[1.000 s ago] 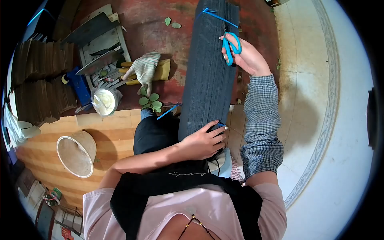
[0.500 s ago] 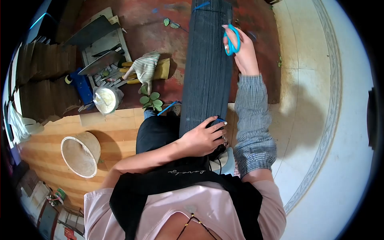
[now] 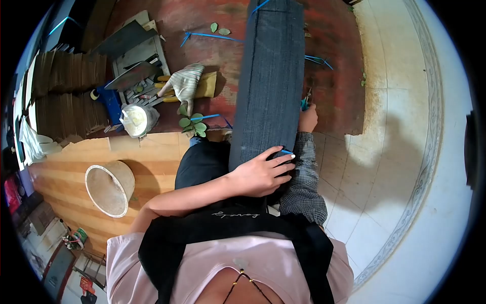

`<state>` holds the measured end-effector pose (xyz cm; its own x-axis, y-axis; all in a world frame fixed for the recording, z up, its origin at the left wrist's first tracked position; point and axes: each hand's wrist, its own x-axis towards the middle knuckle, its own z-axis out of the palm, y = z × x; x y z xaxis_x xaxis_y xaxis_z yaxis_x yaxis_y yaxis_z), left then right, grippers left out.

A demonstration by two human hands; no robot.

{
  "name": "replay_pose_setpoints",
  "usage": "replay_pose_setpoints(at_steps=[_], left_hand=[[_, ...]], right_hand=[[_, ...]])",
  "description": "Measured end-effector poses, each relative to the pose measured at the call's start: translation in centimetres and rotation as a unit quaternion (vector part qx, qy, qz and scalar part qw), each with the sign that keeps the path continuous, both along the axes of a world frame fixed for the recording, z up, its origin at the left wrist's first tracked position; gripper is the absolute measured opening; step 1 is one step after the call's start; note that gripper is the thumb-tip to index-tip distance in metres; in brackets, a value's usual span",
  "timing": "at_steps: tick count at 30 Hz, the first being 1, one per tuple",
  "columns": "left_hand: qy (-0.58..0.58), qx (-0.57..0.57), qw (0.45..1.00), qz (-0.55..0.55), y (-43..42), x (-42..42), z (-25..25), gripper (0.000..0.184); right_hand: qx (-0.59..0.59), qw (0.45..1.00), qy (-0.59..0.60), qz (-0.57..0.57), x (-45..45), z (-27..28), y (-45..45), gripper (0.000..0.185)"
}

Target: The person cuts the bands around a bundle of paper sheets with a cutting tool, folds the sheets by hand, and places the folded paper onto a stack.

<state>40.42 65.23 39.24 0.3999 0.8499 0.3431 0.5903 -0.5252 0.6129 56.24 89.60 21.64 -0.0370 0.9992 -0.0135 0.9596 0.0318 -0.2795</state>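
A long dark grey bundle of thin layered material [image 3: 271, 76] stretches away from my lap. Across its near end, my left hand [image 3: 260, 173] lies with fingers spread, beside a short visible piece of blue strap [image 3: 287, 151]. Another blue strap [image 3: 260, 6] crosses the far end. My right hand [image 3: 308, 119] is low against the bundle's right side, closed around scissors with teal handles [image 3: 305, 105]. Their blades point away from me and stand apart from the straps. The bundle hides part of that hand.
Loose blue strap ends [image 3: 212, 36] lie on the red surface [image 3: 336, 101], more [image 3: 320, 62] to the right. Left are a striped glove [image 3: 186, 83], a white tub [image 3: 135, 121], stacked brown sheets [image 3: 71, 76] and a leafy sprig [image 3: 193, 123]. An empty bucket [image 3: 107, 190] stands on the floor.
My right hand with the scissors has come down from the bundle's upper right toward me. Strap ends now stick out at both sides, and the bundle shows a broader face. My left hand stays put.
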Motion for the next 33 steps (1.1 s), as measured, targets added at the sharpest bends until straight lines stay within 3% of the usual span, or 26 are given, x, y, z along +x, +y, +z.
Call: replay_pose_setpoints(at_steps=[4,7,9,11,13,15,17,19,21,23,26,27,29,31,33], left_hand=[[-0.016,-0.001,1.000,-0.001,0.5,1.1,0.1,0.036],[-0.019,-0.007,1.000,0.000,0.8,1.4,0.3,0.036],[-0.015,-0.011,1.000,0.000,0.8,1.3,0.5,0.036],[-0.003,-0.014,1.000,-0.002,0.8,1.3,0.6,0.036],[-0.007,-0.006,1.000,0.005,0.7,1.5,0.4,0.036],[-0.012,0.001,1.000,0.008,0.7,1.5,0.1,0.036],[-0.021,0.004,1.000,0.012,0.4,1.4,0.0,0.037],[-0.024,0.005,1.000,0.012,0.2,1.5,-0.2,0.038],[-0.024,0.011,1.000,0.014,0.6,1.0,-0.2,0.038],[-0.018,0.009,1.000,0.008,0.2,1.0,-0.3,0.039],[-0.008,-0.009,1.000,0.001,0.0,0.4,-0.3,0.037],[-0.004,-0.011,1.000,-0.002,-0.1,0.1,0.0,0.037],[-0.007,0.009,1.000,0.023,-0.3,-0.2,0.3,0.033],[0.010,-0.011,1.000,0.022,-0.5,-0.3,0.6,0.032],[0.008,-0.017,1.000,0.019,-0.5,-0.2,0.5,0.033]], right_hand=[[0.037,0.997,-0.041,0.062,0.4,-3.5,1.4,0.045],[0.041,0.997,0.030,0.066,-1.0,-2.0,3.1,0.037],[0.139,0.952,0.255,0.093,-4.1,4.8,4.4,0.036],[0.154,0.898,0.397,0.109,-7.7,11.1,5.9,0.034],[0.169,0.880,0.407,0.175,-11.7,15.7,7.4,0.035],[0.280,0.872,0.285,0.284,-16.8,17.6,8.6,0.033],[0.348,0.851,0.167,0.355,-21.9,15.5,10.9,0.032],[0.243,0.873,0.060,0.418,-25.1,16.6,8.6,0.033],[0.269,0.752,0.127,0.589,-27.3,17.1,5.8,0.034],[-0.064,0.720,0.225,0.654,-27.2,17.8,1.4,0.036],[-0.021,0.717,0.324,0.617,-22.0,20.2,-1.9,0.035],[-0.052,0.754,0.344,0.557,-19.1,21.9,-2.6,0.031],[-0.001,0.817,0.384,0.430,-12.9,22.4,-2.9,0.031],[0.019,0.850,0.439,0.291,-6.3,19.6,-3.2,0.034],[-0.073,0.852,0.456,0.248,-1.5,16.0,-6.2,0.039]])
